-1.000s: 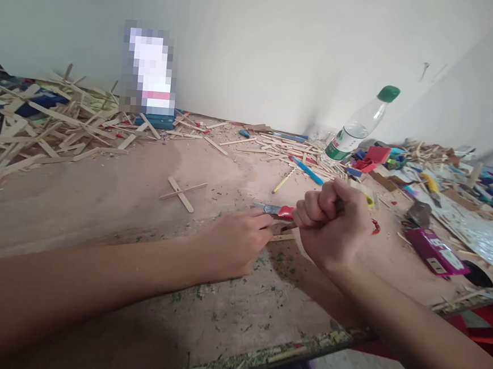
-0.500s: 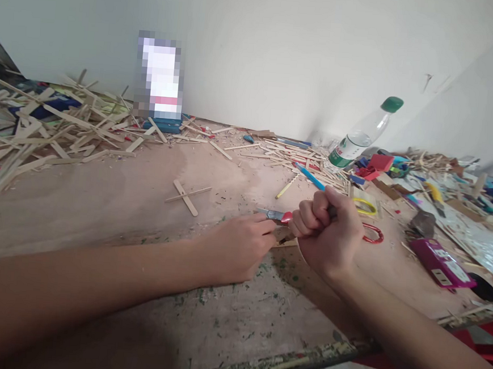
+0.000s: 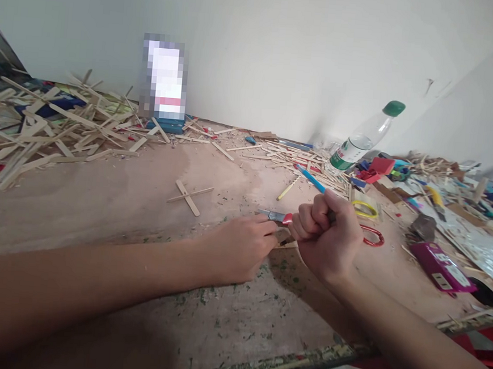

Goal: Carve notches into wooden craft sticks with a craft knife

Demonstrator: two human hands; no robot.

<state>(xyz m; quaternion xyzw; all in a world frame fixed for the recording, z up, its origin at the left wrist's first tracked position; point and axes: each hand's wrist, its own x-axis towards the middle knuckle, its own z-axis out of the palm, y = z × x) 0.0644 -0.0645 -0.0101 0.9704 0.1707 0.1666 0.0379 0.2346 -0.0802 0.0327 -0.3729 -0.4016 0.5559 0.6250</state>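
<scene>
My left hand (image 3: 241, 246) rests on the worktop, closed, its fingers pressed on a thin wooden stick (image 3: 287, 246) whose end shows past the fingertips. My right hand (image 3: 330, 236) is a fist just right of it, wrapped round a dark tool (image 3: 331, 216); most of the tool is hidden, so I cannot tell its kind. A grey and red cutter (image 3: 274, 216) lies just beyond the fingers, its red end by the right knuckles. Behind the right fist is a slim blue pen-like stick (image 3: 310, 178). Two crossed craft sticks (image 3: 188, 198) lie left of the hands.
A heap of craft sticks (image 3: 64, 119) fills the back left beside a blurred screen (image 3: 167, 79). A green-capped bottle (image 3: 363, 139) leans at the back. To the right lie red-handled scissors (image 3: 372, 236), a yellow ring (image 3: 364, 210) and a purple box (image 3: 440, 267). The worktop's front edge (image 3: 274, 368) is rough.
Both hands keep nearly the same pose and place. The whole view has shifted slightly, with the background a little lower and to the right.
</scene>
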